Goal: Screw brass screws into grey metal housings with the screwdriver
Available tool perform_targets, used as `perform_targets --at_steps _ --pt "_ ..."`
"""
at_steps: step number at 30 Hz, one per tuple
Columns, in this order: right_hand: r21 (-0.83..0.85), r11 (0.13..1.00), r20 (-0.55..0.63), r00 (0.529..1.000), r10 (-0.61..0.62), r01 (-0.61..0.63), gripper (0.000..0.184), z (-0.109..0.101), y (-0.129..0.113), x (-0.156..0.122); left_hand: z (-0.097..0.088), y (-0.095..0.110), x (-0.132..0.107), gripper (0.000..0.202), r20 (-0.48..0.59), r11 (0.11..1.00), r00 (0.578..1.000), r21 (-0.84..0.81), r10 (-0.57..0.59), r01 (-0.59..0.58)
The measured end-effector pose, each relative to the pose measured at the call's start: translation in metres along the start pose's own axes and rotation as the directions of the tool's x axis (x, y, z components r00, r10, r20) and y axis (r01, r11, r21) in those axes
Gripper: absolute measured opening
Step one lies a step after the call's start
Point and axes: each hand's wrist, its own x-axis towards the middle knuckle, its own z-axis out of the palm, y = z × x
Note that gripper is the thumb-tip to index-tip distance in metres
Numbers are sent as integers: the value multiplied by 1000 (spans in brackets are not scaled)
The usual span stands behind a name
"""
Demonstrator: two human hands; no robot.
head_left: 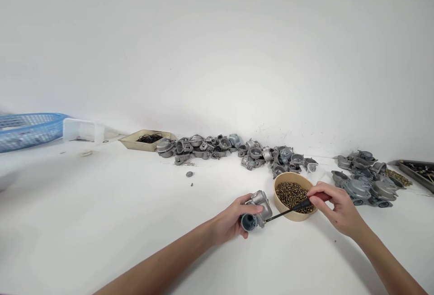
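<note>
My left hand (233,219) is closed around a grey metal carburetor body (263,202), its round bore facing me. In my right hand (337,206) is a screwdriver with a red and black handle (320,197), gripped between thumb and fingers. The dark shaft (283,214) slants down to the left, and its tip meets the lower right side of the carburetor body. Whether a screw sits at the tip is too small to tell. Just behind the shaft stands a round tan bowl (294,216) filled with small brass-coloured screws (292,194).
Piles of carburetor parts (198,145) line the wall, with another heap (364,182) at right. A beige tray (135,142) holds black rings. Farther left are a white container (83,130) and a blue basket (34,134). A dark tray (417,173) stands far right.
</note>
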Motion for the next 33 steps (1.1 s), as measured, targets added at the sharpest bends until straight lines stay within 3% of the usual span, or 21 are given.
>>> perform_targets --at_steps 4,9,12,16,19,25,33 --pt "14 1000 -22 1000 15 -15 18 1 -2 2 -3 0 -4 93 13 982 1000 188 22 -24" --pt "60 996 -82 995 -64 69 20 3 -5 0 8 -2 -7 76 24 869 994 485 104 -102" --pt "102 991 -199 978 -70 91 24 4 -5 -3 14 -8 -7 68 4 769 976 615 219 -175" --pt "152 988 -420 903 91 -29 29 3 0 -7 11 -19 -4 58 45 613 904 721 426 -325" --pt "144 986 -471 870 145 -86 27 5 5 -9 10 -23 -4 57 63 511 861 782 504 -356" --pt "140 982 -460 870 176 -125 28 16 6 -10 16 -17 -13 54 172 372 805 818 568 -438" --pt "270 954 -478 842 251 -131 29 17 4 -11 13 -18 -14 56 188 350 752 797 632 -493"
